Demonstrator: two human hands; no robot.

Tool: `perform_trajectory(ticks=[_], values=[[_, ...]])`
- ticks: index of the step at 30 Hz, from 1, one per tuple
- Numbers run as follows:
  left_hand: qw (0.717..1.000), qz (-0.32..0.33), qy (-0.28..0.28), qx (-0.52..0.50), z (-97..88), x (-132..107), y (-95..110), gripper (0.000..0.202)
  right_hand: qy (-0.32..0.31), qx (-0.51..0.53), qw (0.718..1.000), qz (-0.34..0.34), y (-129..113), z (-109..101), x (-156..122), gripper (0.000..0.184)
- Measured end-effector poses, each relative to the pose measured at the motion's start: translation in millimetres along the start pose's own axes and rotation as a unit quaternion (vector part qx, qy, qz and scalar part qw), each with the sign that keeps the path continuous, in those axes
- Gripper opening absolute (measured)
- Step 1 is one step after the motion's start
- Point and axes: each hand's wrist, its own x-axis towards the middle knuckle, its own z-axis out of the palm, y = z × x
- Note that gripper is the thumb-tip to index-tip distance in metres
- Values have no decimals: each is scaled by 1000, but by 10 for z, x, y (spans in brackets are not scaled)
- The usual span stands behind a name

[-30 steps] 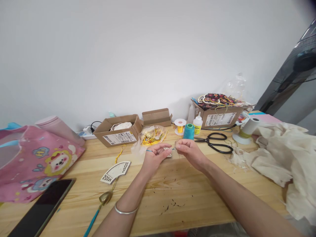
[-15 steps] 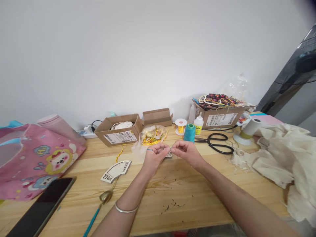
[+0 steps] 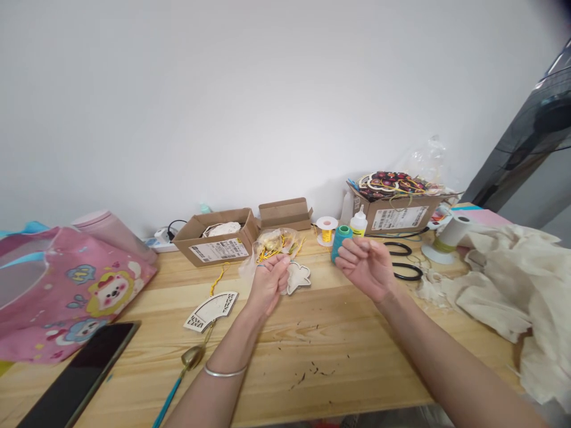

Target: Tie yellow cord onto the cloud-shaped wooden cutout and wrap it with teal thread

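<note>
My left hand [image 3: 270,282] is closed at the middle of the table, its fingers on the edge of a small pale wooden blossom-shaped piece [image 3: 298,277] with a dark outline. My right hand [image 3: 366,266] is raised to the right, apart from the left, with curled fingers and thumb pressed together; whatever they pinch is too small to make out. Just behind the right hand stand a teal thread cone [image 3: 341,241] and a glue bottle [image 3: 358,221]. Black-handled scissors [image 3: 407,272] lie beyond it, their blades hidden.
A fan-shaped wooden piece [image 3: 211,311] with a yellow cord and a gold-and-teal spoon [image 3: 193,356] lie left. Cardboard boxes [image 3: 220,249] and a bag of yellow cords [image 3: 282,242] line the back. A phone [image 3: 80,377], pink bag [image 3: 66,297] and cream cloth [image 3: 495,285] flank the table.
My hands have parted: the right has moved right and toward me, now covering the scissor blades. The left has shifted slightly left, so more of the blossom-shaped piece shows.
</note>
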Motion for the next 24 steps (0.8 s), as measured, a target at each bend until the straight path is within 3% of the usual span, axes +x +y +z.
perform_trajectory(ticks=[4, 7, 12, 14, 20, 24], values=[[999, -4, 1, -32, -20, 8, 17, 26, 24, 11, 998, -50, -109, -44, -48, 43], [999, -1, -4, -38, -39, 17, 23, 26, 3, 52, 996, -70, -181, -95, -80, 44], [1000, 0, -9, -24, -37, 19, 11, 25, -204, 81, 975, -24, -182, -132, -72, 50], [1000, -4, -14, -13, -25, 10, 0, 25, -242, 54, 969, 13, -123, -115, -54, 50], [994, -10, -39, 102, 22, -26, -71, 25, -237, 54, 969, 50, 32, -80, -34, 49], [961, -13, -101, 255, 56, -46, -133, 31, -210, 80, 973, 50, 21, -87, -42, 49]])
